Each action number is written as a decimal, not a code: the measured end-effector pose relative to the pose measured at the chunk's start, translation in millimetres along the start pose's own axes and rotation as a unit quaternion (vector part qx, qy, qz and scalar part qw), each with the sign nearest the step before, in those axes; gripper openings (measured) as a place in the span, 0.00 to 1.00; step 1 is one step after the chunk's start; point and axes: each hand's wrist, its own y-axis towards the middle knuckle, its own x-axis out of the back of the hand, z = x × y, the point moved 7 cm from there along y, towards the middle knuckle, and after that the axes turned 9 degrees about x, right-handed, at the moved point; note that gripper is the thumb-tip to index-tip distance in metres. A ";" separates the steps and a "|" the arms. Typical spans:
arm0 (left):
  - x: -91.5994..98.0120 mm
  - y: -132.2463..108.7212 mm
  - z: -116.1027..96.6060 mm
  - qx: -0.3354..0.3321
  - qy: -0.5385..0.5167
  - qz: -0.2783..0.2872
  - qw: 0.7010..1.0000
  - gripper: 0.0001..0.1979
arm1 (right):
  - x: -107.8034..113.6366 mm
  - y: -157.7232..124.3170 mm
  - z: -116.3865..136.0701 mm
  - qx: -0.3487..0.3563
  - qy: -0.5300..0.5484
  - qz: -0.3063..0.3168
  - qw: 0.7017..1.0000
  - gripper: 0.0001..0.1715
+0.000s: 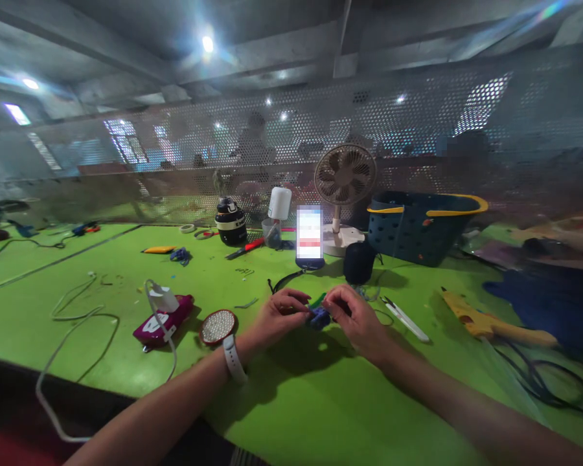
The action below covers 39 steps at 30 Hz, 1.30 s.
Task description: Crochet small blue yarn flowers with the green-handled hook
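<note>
A small blue-purple craft piece [320,317], its exact kind unclear, is held a little above the green table [301,404]. A green strip [317,301] shows at its upper edge. On its left side, my left hand [284,314], with a white watch band at the wrist, pinches it between thumb and fingers. From the right, my right hand [354,316] has its thumb and fingertips pressed together at the top of the same piece. The fingers partly hide it. Beside my left wrist lies a round dish [217,325] of pale beads.
A lit phone [309,234] stands ahead, near a fan [344,178] and a dark basket [412,226]. White tweezers [407,320] and a yellow glue gun [490,323] lie right. A maroon power bank [162,323] with a white cable lies left, beyond it a yellow cutter [159,250].
</note>
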 end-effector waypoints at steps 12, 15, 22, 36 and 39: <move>2.0 -9.7 -19.5 -0.122 0.162 -0.073 0.977 0.03 | -22.0 -10.3 -28.0 -0.161 0.205 0.072 0.963 0.26; -10.4 -18.4 -31.1 -0.186 0.201 -0.026 0.961 0.01 | -24.4 -12.0 -40.5 -0.187 0.204 0.061 0.959 0.28; -24.7 -21.1 -29.1 -0.161 0.159 0.087 0.970 0.03 | -30.1 -14.8 -39.7 -0.187 0.185 0.053 0.963 0.27; -8.1 -1.2 8.2 0.039 -0.040 0.075 0.996 0.14 | -29.5 -17.0 -41.0 -0.177 0.212 0.039 0.960 0.25; 2.3 1.5 7.6 0.023 0.038 0.035 0.998 0.12 | -27.4 -16.7 -41.6 -0.182 0.203 0.032 0.962 0.24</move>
